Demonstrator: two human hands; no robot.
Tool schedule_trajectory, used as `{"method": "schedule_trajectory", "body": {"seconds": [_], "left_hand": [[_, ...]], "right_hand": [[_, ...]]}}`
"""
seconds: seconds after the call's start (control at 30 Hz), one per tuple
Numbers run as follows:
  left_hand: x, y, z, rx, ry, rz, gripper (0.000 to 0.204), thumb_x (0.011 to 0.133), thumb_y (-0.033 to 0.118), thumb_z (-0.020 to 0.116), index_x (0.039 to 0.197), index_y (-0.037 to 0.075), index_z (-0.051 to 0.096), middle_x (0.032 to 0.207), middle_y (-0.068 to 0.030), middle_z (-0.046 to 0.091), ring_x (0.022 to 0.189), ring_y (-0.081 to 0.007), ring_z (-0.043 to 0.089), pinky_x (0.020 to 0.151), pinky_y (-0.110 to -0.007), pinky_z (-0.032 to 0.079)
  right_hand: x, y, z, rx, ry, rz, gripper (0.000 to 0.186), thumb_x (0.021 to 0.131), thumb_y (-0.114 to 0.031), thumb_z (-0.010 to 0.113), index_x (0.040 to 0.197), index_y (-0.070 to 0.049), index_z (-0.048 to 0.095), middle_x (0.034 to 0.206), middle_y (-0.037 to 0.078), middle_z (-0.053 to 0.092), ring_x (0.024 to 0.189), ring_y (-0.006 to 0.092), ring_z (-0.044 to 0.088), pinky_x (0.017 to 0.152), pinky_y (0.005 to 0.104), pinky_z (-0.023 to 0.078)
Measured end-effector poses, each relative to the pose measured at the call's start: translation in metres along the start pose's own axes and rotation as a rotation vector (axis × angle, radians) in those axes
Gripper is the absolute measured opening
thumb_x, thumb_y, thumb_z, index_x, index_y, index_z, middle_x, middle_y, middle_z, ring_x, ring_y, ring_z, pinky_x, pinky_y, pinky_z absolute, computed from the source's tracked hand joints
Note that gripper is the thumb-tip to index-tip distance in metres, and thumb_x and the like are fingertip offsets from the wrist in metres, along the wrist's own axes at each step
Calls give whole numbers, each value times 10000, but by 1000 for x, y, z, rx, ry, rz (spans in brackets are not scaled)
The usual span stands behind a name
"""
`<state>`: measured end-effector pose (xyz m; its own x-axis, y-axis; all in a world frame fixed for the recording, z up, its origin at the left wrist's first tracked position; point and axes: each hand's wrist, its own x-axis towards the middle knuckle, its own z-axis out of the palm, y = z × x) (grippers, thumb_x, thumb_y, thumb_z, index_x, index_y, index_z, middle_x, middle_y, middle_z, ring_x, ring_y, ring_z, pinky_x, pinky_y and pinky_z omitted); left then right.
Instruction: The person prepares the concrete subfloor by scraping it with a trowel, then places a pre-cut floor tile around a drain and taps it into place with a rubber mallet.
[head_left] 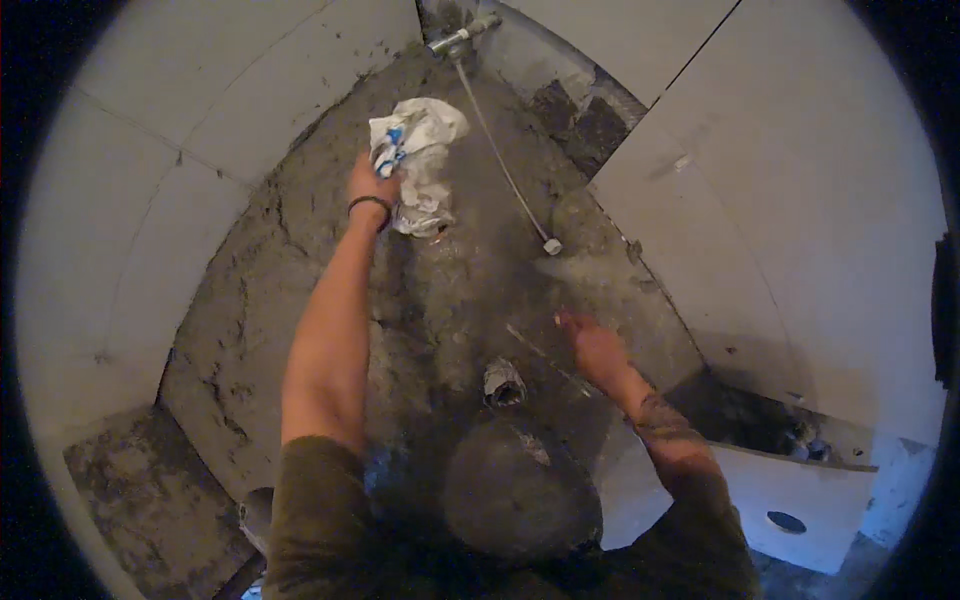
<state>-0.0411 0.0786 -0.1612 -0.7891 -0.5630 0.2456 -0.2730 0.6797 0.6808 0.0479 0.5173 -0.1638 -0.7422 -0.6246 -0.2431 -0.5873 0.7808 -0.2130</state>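
Head | left grip (374,184) clasps crumpled bag (430,122), contents hidden | right grip (600,354): cannot tell

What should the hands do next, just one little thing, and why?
Perhaps bring the right hand over to steady the crumpled white bundle: only the left hand holds it, and it looks floppy, while the right hand is well apart from it.

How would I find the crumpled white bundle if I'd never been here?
Start at the rough grey-brown surface between the pale panels. Near its top, find the person's left grip, beyond a dark wristband, holding the crumpled white bundle. Unlike the thin hose to its right, it's wide and wrinkled, with blue marks.
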Motion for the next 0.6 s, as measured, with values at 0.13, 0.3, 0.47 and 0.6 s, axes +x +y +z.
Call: {"method": "schedule_trajectory", "body": {"seconds": [0.13, 0.3, 0.47, 0.6], "left_hand": [[7, -25, -24, -56, 8, -190, 545, 679, 189, 795, 1129, 15, 542, 1071, -188, 653, 999, -335, 627, 861, -384, 470], [10, -59, -12, -255, -29, -143, 553, 697, 165, 797, 1154, 0, 532, 1060, -167, 652, 958, -290, 623, 857, -363, 470], [-1, -58, -14, -385, 31, -222, 577, 739, 89, 768, 1242, 22, 494, 1142, -110, 621, 984, -234, 602, 863, -354, 475], [-24, -92, -31, -600, 27, -420, 594, 759, 44, 747, 1284, 33, 469, 1169, -92, 609, 994, -224, 599, 854, -341, 482]], "right_hand": [[-3, 10, -46, 3, -147, -23, 489, 785, -65, 549, 1268, -135, 510, 1028, 178, 601, 812, 378, 633, 658, 480, 522], [50, -21, -24, -47, -13, -51, 606, 785, -53, 531, 1376, -130, 421, 1078, 178, 598, 765, 346, 659, 637, 450, 554], [67, -21, -19, 19, 65, -48, 544, 748, -26, 543, 1284, -118, 519, 964, 175, 593, 717, 368, 633, 619, 449, 527], [108, -25, -31, 36, 186, 0, 513, 764, -28, 543, 1272, -100, 522, 951, 170, 568, 698, 348, 628, 602, 440, 530]]}}
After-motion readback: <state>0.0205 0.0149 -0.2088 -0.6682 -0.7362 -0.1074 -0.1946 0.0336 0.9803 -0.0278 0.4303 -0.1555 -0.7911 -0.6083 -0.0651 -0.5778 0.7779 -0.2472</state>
